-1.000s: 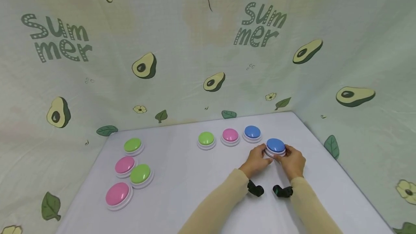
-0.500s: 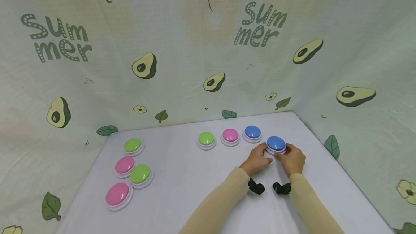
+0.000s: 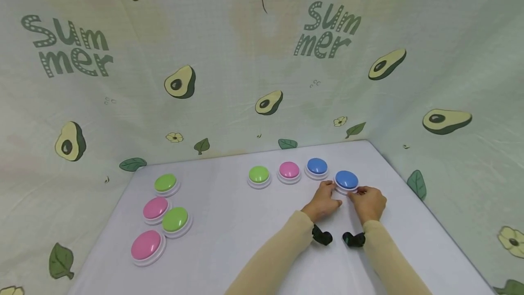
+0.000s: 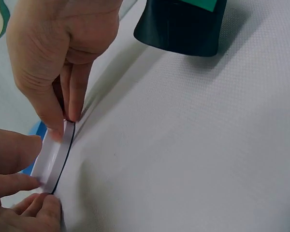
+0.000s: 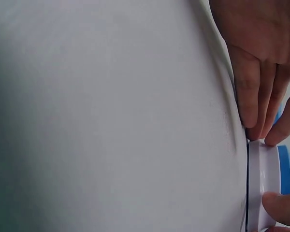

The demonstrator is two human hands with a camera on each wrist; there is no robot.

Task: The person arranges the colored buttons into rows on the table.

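Seemingly mid-placement, the head view showed both hands at the near blue button (image 3: 346, 180), which sat on the white table (image 3: 229, 240) at the right end of a row: a green button (image 3: 259, 174), a pink button (image 3: 289, 170) and a far blue button (image 3: 317, 166) ran leftward from it. The left hand (image 3: 324, 203) touched its left edge with its fingertips and the right hand (image 3: 369, 202) its near-right edge, fingers bent toward the white base. Four more buttons, two green and two pink, lay in a loose cluster (image 3: 159, 215) well apart on the left side of the table.

From the left wrist camera, the button's white base (image 4: 52, 153) lay flat on the cloth, its dark bottom rim touching the surface. Fingertips of one hand (image 4: 55, 53) pinched the base from one side, and fingers of the other hand (image 4: 12, 166) pressed it from the opposite side.

From the right wrist camera, the base (image 5: 261, 181) and a sliver of the blue cap (image 5: 286, 169) showed at the frame's edge, fingers (image 5: 253, 92) resting against the rim and another fingertip (image 5: 280, 203) below it.

I judged the step to be the final nudging of this button into line with the row. The next move would call for a small, even push from both sides, then a clean release without dragging the base.
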